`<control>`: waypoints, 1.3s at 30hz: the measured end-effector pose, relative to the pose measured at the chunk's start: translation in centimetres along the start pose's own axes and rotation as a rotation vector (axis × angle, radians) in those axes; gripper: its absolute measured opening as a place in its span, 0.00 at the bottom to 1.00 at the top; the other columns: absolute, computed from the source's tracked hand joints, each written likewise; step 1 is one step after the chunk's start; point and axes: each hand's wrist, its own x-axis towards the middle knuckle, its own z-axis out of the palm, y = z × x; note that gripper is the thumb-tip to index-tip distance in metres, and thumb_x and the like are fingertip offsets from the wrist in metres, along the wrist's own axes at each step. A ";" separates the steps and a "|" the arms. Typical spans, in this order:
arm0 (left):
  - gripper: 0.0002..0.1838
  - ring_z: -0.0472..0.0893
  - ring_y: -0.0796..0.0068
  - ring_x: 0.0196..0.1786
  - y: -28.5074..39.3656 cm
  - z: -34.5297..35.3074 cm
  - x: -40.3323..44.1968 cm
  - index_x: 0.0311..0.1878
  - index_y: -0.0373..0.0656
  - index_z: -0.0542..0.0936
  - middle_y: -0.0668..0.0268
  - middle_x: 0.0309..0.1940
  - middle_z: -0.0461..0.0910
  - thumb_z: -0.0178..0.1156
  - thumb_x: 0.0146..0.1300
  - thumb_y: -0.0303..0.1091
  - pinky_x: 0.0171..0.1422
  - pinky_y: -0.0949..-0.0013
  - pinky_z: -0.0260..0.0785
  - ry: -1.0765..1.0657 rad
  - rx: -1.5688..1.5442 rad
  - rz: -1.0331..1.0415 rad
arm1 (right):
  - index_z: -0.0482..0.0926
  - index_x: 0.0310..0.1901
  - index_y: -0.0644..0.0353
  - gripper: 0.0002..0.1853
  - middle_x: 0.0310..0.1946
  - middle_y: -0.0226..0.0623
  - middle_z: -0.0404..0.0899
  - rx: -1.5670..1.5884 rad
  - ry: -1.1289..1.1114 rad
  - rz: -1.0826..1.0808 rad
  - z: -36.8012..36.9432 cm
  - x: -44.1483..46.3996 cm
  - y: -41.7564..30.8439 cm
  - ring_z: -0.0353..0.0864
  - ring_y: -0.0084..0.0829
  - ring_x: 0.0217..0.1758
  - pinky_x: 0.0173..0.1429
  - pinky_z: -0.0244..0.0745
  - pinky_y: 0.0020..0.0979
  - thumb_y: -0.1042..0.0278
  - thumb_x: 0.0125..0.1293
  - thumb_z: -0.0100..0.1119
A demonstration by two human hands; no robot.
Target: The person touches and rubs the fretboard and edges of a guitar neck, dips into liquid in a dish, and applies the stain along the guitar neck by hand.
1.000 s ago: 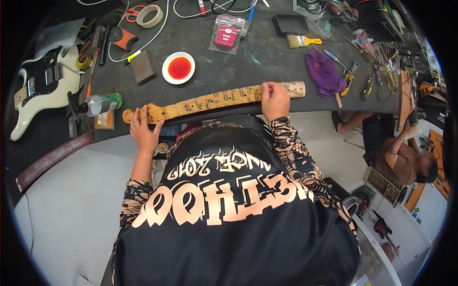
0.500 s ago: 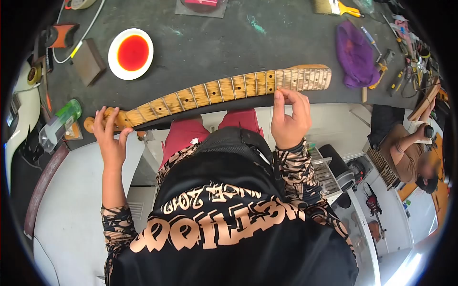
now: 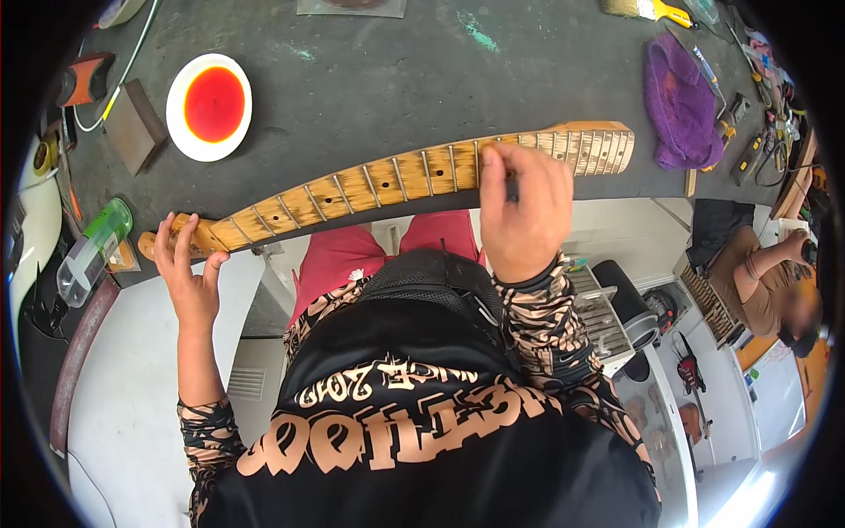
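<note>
A guitar neck (image 3: 408, 178) with a dark-streaked yellow fretboard lies across the near edge of the bench. Its far right section looks paler than the rest. My left hand (image 3: 194, 286) grips the headstock at the left end, fingers over the top and thumb at the near edge. Over the upper frets, my right hand (image 3: 528, 211) is closed in a pinch, fingertips against the fretboard. Whatever sits in that pinch is hidden by the fingers. Beyond the neck, to the left, stands a white bowl (image 3: 176, 114) of red-orange liquid (image 3: 214, 104).
A purple cloth (image 3: 679, 106) lies right of the neck, near a paintbrush (image 3: 647, 9) and several hand tools (image 3: 748, 158). At left are a brown block (image 3: 135, 128) and a clear green-ended bottle (image 3: 95, 246). Another person (image 3: 748, 273) is at far right.
My right hand has moved left along the fretboard, its fingertips now over the strip's face rather than its near edge. My left hand stays on the headstock. The view has shifted slightly.
</note>
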 end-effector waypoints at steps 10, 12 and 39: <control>0.40 0.64 0.47 0.78 0.3 -0.3 0.2 0.74 0.55 0.75 0.56 0.78 0.64 0.72 0.59 0.54 0.80 0.47 0.59 -0.033 -0.035 -0.015 | 0.85 0.42 0.61 0.05 0.35 0.35 0.85 -0.057 0.050 0.227 -1.4 2.1 0.4 0.81 0.32 0.36 0.42 0.78 0.33 0.74 0.67 0.71; 0.41 0.63 0.47 0.80 0.2 -0.5 0.4 0.76 0.56 0.74 0.56 0.79 0.63 0.73 0.59 0.53 0.81 0.46 0.57 -0.035 -0.028 0.011 | 0.86 0.42 0.61 0.05 0.34 0.34 0.85 0.001 0.160 0.320 -2.0 2.0 1.2 0.81 0.27 0.33 0.40 0.78 0.30 0.73 0.67 0.71; 0.47 0.62 0.50 0.82 0.5 -0.9 0.6 0.77 0.58 0.73 0.61 0.78 0.66 0.78 0.51 0.50 0.84 0.38 0.49 -0.084 -0.075 -0.030 | 0.85 0.42 0.58 0.06 0.36 0.33 0.83 -0.104 -0.007 0.090 0.5 0.8 -0.2 0.81 0.37 0.41 0.48 0.74 0.39 0.69 0.66 0.71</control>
